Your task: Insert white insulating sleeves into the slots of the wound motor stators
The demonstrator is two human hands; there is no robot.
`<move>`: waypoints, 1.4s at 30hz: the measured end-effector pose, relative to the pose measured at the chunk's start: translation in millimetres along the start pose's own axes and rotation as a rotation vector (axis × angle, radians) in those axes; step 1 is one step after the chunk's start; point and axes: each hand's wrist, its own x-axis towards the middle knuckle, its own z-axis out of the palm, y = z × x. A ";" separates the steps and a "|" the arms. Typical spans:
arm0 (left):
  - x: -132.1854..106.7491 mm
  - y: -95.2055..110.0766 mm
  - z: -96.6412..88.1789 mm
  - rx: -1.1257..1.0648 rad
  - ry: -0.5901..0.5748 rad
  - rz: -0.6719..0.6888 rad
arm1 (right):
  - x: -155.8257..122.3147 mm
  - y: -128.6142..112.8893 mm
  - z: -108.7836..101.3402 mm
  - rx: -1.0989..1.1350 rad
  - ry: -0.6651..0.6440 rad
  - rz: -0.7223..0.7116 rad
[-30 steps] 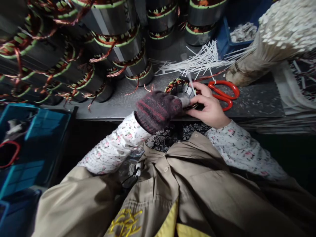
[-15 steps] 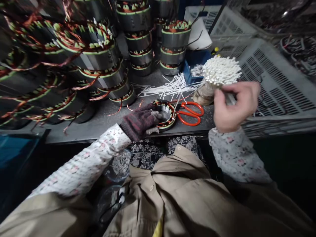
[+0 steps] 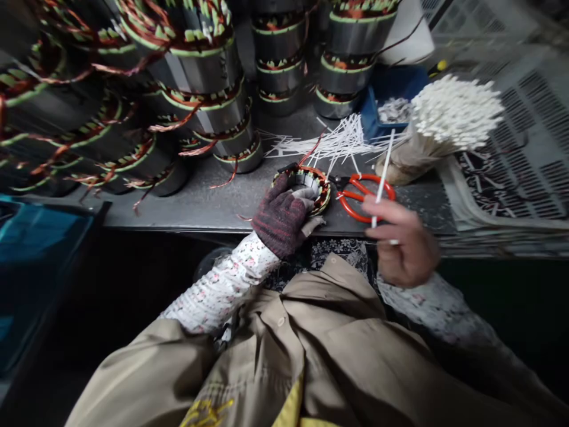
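My left hand (image 3: 284,214), in a dark knitted glove, grips the near left rim of a small motor stator (image 3: 323,197) at the bench's front edge. Copper windings and pale green insulation line this ring. Its thumb and fingertips, wrapped in pale material, reach over the rim. Between the fingers of my right hand (image 3: 402,246) stands a white cable tie (image 3: 384,172), pinched and nearly upright. That hand is bare, slightly blurred, and in front of the bench. Just beyond it lie scissors (image 3: 349,204) with red handles, beside the stator.
Stacked stators (image 3: 204,77) fill the left and back. Loose white ties (image 3: 340,139) lie behind the work. A bundle of white ties (image 3: 457,112) leans at right beside a blue bin (image 3: 376,110). Pale plastic baskets (image 3: 528,130) stand farther right.
My right hand has come away from the white bundle, down and toward me, with a tie now plainly visible in it. My left hand stays on the stator; the camera view has shifted.
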 end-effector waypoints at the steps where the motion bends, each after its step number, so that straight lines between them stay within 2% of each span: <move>1: -0.4 0.9 -0.3 -0.006 -0.008 -0.012 | -8.7 7.3 6.1 -0.023 0.015 -0.141; 3: -1.6 3.1 -0.9 -0.007 -0.030 -0.062 | -20.9 19.5 13.8 -0.044 -0.001 -0.307; 6: -2.3 7.3 -1.3 0.002 -0.045 -0.127 | -26.1 26.0 13.6 -0.034 -0.032 -0.288; 9: -0.4 9.9 -1.4 -0.005 -0.095 -0.160 | -17.1 24.1 12.3 -0.037 -0.087 -0.193; 12: 1.6 10.7 -0.8 -0.037 -0.116 -0.182 | 1.8 25.8 25.6 0.023 -0.118 -0.040; 17: -0.1 10.3 2.3 -0.346 -0.011 -0.385 | 26.8 28.1 57.5 0.161 0.055 0.173; 20: -1.4 7.8 3.6 -0.426 0.004 -0.381 | 25.8 18.0 57.9 0.253 0.083 0.288; 23: -1.1 5.4 3.2 -0.356 0.002 -0.334 | 20.3 7.8 49.9 0.314 0.047 0.342; 25: -0.2 5.3 2.6 -0.312 0.002 -0.328 | 18.8 4.4 46.3 0.217 0.045 0.318; 30: 1.0 7.2 1.5 -0.337 -0.009 -0.358 | 25.4 0.6 47.2 -0.064 0.005 0.142; 33: 0.4 6.8 1.3 -0.325 0.002 -0.317 | 31.6 1.9 51.7 -0.123 0.035 0.102; 39: -0.1 5.0 3.5 -0.305 0.054 -0.280 | 35.7 20.0 61.8 -0.223 0.098 0.037; 42: -0.3 4.9 3.5 -0.311 0.050 -0.277 | 32.9 18.3 60.8 -0.201 0.132 0.038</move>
